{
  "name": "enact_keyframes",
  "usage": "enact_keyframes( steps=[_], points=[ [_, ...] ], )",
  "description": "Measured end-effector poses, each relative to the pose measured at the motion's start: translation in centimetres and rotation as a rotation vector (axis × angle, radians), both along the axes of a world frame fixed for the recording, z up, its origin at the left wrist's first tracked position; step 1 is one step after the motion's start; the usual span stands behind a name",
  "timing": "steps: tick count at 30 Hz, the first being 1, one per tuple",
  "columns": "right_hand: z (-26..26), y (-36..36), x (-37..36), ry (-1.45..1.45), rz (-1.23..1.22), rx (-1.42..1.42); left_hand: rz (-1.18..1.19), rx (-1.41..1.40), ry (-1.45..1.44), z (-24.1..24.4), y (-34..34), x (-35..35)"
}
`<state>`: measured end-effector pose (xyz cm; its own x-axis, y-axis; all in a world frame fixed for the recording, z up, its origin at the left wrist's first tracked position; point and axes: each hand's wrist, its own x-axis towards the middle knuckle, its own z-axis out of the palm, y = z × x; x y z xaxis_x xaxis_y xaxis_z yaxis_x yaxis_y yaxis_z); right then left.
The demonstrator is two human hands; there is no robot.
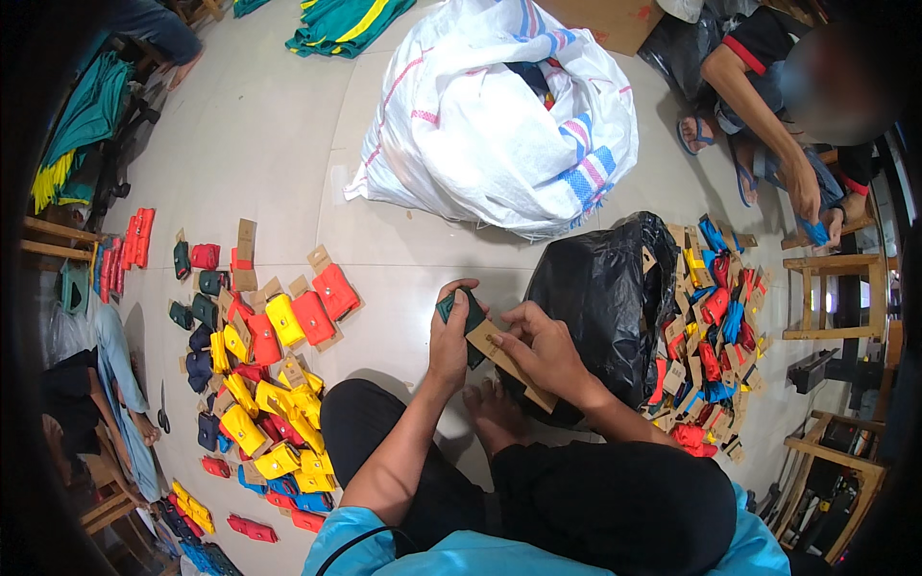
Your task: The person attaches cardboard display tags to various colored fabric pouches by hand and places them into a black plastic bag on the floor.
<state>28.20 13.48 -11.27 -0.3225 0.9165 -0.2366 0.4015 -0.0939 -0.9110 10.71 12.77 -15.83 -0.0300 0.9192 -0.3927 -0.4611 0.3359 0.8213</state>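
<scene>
Above the floor in front of my knees, my left hand [452,335] grips a dark green folded fabric pouch [473,311], thumb on top. Between the thumb and fingers of my right hand [544,345] is a long brown cardboard tag [497,349], which lies across the pouch and bears printing. Whether the tag is fastened to the pouch cannot be seen. A black plastic bag [591,295] stands just beyond my right hand. To the left lies a pile of folded pouches, among them a yellow pouch [243,430] and a red pouch [335,291], many with cardboard tags.
A large white woven sack [475,137] stands ahead. Right of the black bag spreads another heap of tagged pouches [713,345]. A person [749,93] sits at the upper right holding a blue item. Scissors [163,412] lie at left near another person's hands [144,428].
</scene>
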Motion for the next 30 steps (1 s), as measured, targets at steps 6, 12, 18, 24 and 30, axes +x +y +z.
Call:
enact_keyframes(
  steps=[6, 12, 18, 24, 30],
  points=[
    [1.2, -0.3, -0.6, -0.057, 0.098, 0.333, 0.070, 0.123, -0.087, 0.5, 0.4, 0.0],
    [1.4, -1.0, -1.5, -0.159, 0.056, 0.417, 0.084, 0.158, -0.080, 0.9, 0.2, 0.2],
    [1.2, -0.8, -1.3, -0.085, 0.025, 0.342, 0.055, 0.143, -0.082, 1.0, 0.2, 0.2],
    [0.6, 0.0, -0.2, -0.035, 0.049, 0.322, -0.047, 0.110, -0.114, 1.4, 0.5, -0.3],
    [1.3, -0.4, -0.9, -0.100, 0.003, 0.311, -0.038, 0.110, -0.148, 1.1, 0.3, -0.2]
  ],
)
